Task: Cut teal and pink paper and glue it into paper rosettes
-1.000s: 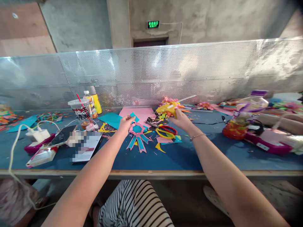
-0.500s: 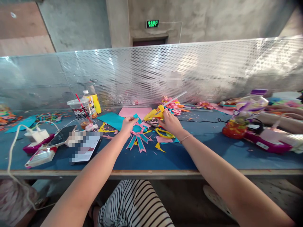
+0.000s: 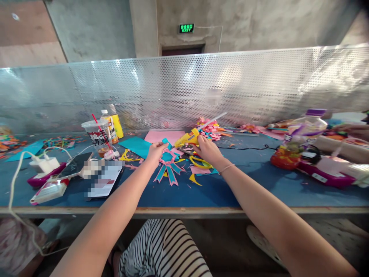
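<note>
My right hand [image 3: 206, 149] is wrapped round a yellow glue gun [image 3: 190, 137], a long pale glue stick [image 3: 213, 120] rising from its back. The gun's nozzle points left, close to my left hand [image 3: 156, 151], which pinches a small blue paper piece [image 3: 165, 141]. Below and between the hands lies a pink and blue paper ring with notched strips [image 3: 170, 174] fanned toward me. Yellow-handled scissors [image 3: 202, 163] rest under my right hand. Blue paper [image 3: 135, 147] and pink paper [image 3: 164, 136] lie behind.
On the left are a plastic cup [image 3: 98, 136], a bottle [image 3: 106, 115], a phone [image 3: 106, 181] and a purple power strip [image 3: 46, 175]. A purple-capped bottle [image 3: 291, 148] stands right, beside another purple strip [image 3: 328, 175]. Another person's hand [image 3: 347, 130] shows far right.
The glue gun's nozzle has shifted slightly left and down, toward my left hand. At the far right, the other person's hand and arm have moved. The paper ring stays put.
</note>
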`<state>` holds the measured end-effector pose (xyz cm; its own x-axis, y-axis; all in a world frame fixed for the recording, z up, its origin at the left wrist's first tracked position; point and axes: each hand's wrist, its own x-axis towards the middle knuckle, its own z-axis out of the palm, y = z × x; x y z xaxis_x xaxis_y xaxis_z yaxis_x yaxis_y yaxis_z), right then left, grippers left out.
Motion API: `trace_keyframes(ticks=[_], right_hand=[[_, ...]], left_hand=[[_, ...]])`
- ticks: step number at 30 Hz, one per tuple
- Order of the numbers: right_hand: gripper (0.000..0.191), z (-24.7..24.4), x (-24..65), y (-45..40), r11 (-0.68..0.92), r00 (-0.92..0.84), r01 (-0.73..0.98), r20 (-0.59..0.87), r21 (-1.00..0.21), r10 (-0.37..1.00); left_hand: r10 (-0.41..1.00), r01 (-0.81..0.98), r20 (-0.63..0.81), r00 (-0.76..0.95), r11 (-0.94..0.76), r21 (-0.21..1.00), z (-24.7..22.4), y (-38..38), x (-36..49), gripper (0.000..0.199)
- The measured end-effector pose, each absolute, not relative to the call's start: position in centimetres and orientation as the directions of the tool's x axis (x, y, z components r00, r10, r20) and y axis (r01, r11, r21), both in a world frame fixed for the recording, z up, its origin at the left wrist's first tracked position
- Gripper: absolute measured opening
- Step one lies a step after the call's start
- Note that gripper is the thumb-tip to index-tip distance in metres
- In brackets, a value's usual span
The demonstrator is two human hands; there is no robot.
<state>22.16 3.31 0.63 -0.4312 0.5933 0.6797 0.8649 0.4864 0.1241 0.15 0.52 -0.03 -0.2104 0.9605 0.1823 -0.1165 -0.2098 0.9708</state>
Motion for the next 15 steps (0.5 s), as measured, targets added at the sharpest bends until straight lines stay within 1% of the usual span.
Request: trace_keyframes(ticks=[9, 13, 15], right_hand=[[0.021, 1.03, 22.87, 3.41, 0.497, -0.397, 0.865, 0.697, 0.066, 0.597], [0.024, 1.15, 22.77, 3.09, 0.492, -0.386, 0.869, 0.697, 0.056, 0.604], [0.029, 1.28, 22.73, 3.0, 0.455, -0.345, 0.89, 0.696, 0.03, 0.63]], left_hand=[[0.968, -0.165, 0.16, -0.195, -0.194, 0.967, -0.46, 1.31, -0.26, 0.033], [0.971, -0.197, 0.156, -0.183, -0.192, 0.961, -0.46, 1.46, -0.35, 0.033], [0.972, -0.216, 0.158, -0.177, -0.195, 0.957, -0.39, 1.44, -0.37, 0.034]])
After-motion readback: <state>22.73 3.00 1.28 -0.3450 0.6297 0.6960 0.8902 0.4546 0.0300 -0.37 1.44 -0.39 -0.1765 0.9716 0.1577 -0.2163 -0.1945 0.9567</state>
